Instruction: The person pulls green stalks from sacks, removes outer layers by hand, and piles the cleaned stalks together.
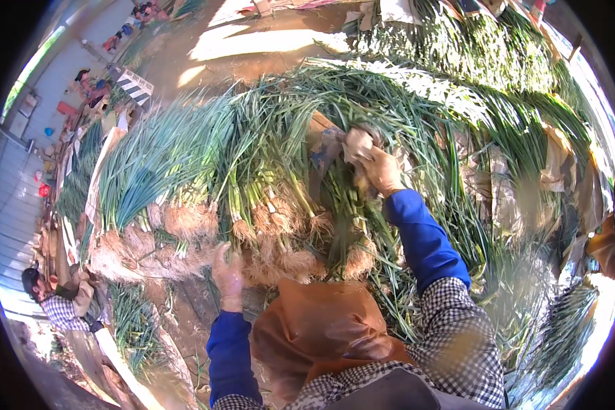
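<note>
A long heap of green onions [160, 160] lies before me, leaves pointing away and tan, stringy roots [290, 263] toward me. My left hand [227, 277] is beside the roots at the near edge, its fingers stretched forward and holding nothing I can see. Farther off and to the right, over the leaves, my right hand [381, 169] is closed on a crumpled pale piece [359, 145], which may be cloth or paper. Its fingertips are partly hidden. Just left of that hand, a brown board-like piece [323, 124] sticks out among the leaves.
More green onions [458, 58] lie in rows at the far right. A brown apron [321, 321] covers my lap. At the left edge another person [61, 307] sits by wooden beams [126, 369]. A striped sign [135, 87] stands at the far left.
</note>
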A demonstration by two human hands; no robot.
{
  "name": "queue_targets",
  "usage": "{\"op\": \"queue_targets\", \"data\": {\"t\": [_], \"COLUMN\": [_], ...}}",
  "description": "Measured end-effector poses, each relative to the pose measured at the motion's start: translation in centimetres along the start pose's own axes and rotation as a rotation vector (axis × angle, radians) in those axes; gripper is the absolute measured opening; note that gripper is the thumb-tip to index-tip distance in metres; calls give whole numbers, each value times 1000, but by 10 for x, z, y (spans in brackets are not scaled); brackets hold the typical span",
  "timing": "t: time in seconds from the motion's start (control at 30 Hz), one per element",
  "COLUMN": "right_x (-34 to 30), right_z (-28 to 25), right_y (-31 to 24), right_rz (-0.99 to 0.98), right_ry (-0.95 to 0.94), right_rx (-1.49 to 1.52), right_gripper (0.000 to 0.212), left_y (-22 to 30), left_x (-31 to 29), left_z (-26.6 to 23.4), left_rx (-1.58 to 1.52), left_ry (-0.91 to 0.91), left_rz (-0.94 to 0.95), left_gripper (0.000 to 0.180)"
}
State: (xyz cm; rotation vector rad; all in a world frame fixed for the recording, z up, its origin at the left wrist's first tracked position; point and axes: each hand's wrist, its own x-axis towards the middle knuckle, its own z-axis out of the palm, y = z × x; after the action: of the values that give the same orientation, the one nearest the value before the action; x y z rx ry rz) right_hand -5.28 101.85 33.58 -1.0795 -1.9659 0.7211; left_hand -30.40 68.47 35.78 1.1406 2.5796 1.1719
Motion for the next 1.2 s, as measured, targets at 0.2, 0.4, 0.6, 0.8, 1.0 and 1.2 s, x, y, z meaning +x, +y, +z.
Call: {"op": "queue_targets", "data": {"t": [0.2, 0.4, 0.6, 0.8, 1.0, 1.2], "right_x": [-26, -6, 46, 95, 108, 74], "right_z": [2, -21, -106, -251, -390, -442], "right_y": [-168, -217, -202, -230, -334, -362], "right_rz": [-251, -378, -29, -317, -449, -464], "right_ry": [-78, 24, 30, 43, -145, -9], "right_rx": [225, 286, 1026, 1076, 1310, 1169], "right_gripper": [26, 13, 8, 29, 25, 26], "left_y": [91, 118, 62, 205, 280, 321], "left_x": [27, 29, -3, -33, -76, -55], "left_z": [1, -24, 3, 23, 70, 47], "left_rx": [-904, -785, -388, 252, 18, -438], "left_ry": [-348, -427, -341, -53, -23, 137], "left_rz": [65, 109, 338, 782, 633, 329], "left_gripper": [45, 71, 85, 100, 109, 20]}}
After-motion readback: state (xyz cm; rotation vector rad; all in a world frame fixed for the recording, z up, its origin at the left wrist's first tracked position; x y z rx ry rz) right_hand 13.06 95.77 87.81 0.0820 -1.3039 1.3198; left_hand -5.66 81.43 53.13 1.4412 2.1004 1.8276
